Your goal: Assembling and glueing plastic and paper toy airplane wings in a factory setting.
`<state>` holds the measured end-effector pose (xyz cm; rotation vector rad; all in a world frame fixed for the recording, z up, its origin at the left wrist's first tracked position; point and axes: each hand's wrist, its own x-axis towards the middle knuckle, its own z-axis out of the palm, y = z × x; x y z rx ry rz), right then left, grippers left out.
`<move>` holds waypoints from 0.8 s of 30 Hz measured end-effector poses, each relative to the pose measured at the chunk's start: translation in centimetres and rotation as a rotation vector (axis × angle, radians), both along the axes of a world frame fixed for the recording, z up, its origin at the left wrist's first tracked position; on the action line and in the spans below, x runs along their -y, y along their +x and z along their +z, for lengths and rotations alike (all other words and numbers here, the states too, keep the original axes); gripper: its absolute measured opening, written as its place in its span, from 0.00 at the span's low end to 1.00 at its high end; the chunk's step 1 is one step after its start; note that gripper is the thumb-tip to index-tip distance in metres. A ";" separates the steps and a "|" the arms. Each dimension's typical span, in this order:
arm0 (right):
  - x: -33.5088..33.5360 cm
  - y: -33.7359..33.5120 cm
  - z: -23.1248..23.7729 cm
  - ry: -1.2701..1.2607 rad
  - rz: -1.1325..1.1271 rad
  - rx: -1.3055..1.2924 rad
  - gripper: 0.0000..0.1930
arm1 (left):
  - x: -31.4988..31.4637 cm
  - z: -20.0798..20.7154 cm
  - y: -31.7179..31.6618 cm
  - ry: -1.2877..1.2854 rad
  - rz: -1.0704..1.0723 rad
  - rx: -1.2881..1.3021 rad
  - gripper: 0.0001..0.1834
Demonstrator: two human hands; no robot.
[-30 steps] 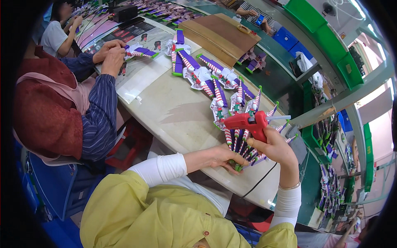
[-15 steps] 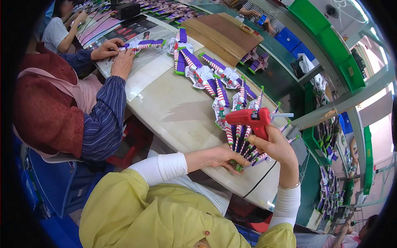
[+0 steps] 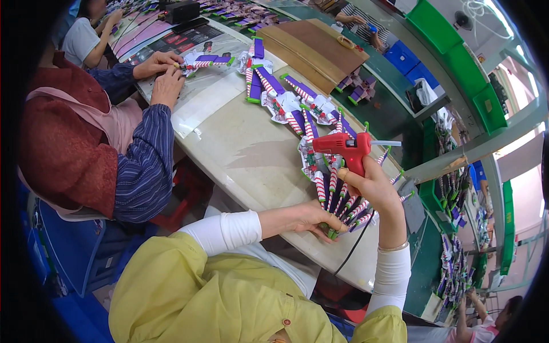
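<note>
In my right hand [image 3: 373,186] I grip a red hot glue gun [image 3: 355,153], held above the table with its nozzle toward the left. A pale glue stick [image 3: 386,143] sticks out of its back. My left hand [image 3: 314,218] is closed on the green-tipped near ends of several toy wings [image 3: 320,186], red-and-white striped and purple, fanned out on the table. The white body parts at their far side lie partly behind the gun and my right hand. How my left fingertips sit under the wings is hidden.
More winged toy parts [image 3: 280,106] lie across the far side of the pale table [image 3: 246,166]. A black cord [image 3: 354,251] hangs from the gun's side over the near edge. At left, a co-worker in striped sleeves [image 3: 143,166] handles a similar wing. A cardboard box [image 3: 309,51] stands beyond.
My right hand has lifted the glue gun a little, away from me. My left hand stays at the wing ends. The co-worker's hands have shifted slightly on their piece.
</note>
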<state>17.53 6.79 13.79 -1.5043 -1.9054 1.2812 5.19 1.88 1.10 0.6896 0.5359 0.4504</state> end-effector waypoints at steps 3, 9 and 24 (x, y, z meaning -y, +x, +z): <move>-0.1 -0.2 -0.4 -0.028 -0.008 0.009 0.13 | -0.1 -0.3 0.1 0.004 -0.001 0.008 0.16; 0.0 -0.1 -0.6 -0.018 -0.011 0.029 0.14 | 0.1 -0.1 0.1 0.006 0.000 0.007 0.16; 1.0 -2.3 -2.4 0.121 -0.052 0.046 0.13 | -0.3 -0.6 0.0 -0.008 0.015 0.005 0.14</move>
